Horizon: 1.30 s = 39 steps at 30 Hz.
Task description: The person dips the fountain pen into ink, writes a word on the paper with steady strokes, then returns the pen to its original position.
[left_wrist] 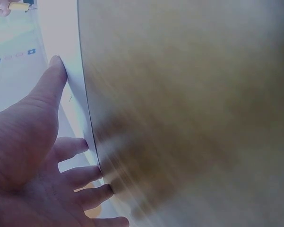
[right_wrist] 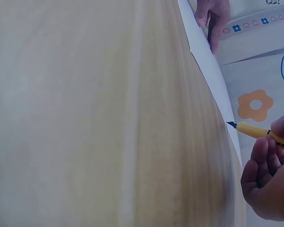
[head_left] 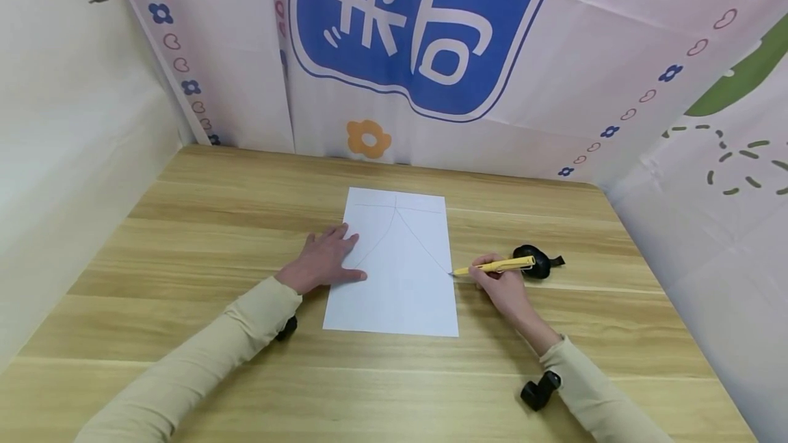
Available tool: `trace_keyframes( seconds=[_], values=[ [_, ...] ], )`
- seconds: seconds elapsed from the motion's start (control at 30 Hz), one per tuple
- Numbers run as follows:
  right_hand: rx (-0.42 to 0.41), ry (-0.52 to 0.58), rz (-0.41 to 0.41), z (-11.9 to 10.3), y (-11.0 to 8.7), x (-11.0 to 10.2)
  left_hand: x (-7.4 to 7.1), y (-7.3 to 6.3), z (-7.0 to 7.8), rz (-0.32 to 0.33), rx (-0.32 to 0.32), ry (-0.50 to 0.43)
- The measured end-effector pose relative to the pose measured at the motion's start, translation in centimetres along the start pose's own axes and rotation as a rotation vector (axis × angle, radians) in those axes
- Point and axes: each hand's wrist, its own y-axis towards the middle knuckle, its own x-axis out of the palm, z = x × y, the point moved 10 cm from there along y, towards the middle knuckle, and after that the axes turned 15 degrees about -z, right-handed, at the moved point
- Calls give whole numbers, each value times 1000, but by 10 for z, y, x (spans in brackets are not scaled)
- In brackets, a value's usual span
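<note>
A white sheet of paper point(head_left: 400, 292) lies on the wooden table, with thin lines drawn on its upper half: a horizontal stroke, a short vertical one, and two strokes spreading downward left and right. My left hand point(head_left: 323, 258) rests with fingers spread on the paper's left edge; the left wrist view shows its thumb and fingertips at that edge. Between thumb and fingers, my right hand point(head_left: 501, 286) pinches a yellow fountain pen point(head_left: 505, 264). The pen's dark nib meets the paper's right edge, at the lower end of the right-hand stroke, also seen in the right wrist view.
Just beyond the right hand sits a small black rounded object point(head_left: 539, 266) with a short tab. The wooden table point(head_left: 185, 224) extends around the paper. Printed fabric point(head_left: 431, 135) with blue and orange shapes hangs along the table's back edge, and more fabric flanks both sides.
</note>
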Motion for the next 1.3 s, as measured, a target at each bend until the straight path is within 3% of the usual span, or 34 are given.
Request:
trace_keyframes(
  seconds=[0.77, 1.3],
  values=[
    [12, 14, 8, 5, -3, -3, 2, 4, -3, -3, -13, 7],
    [-72, 74, 11, 2, -6, -12, 4, 7, -4, 8, -3, 1]
  ],
)
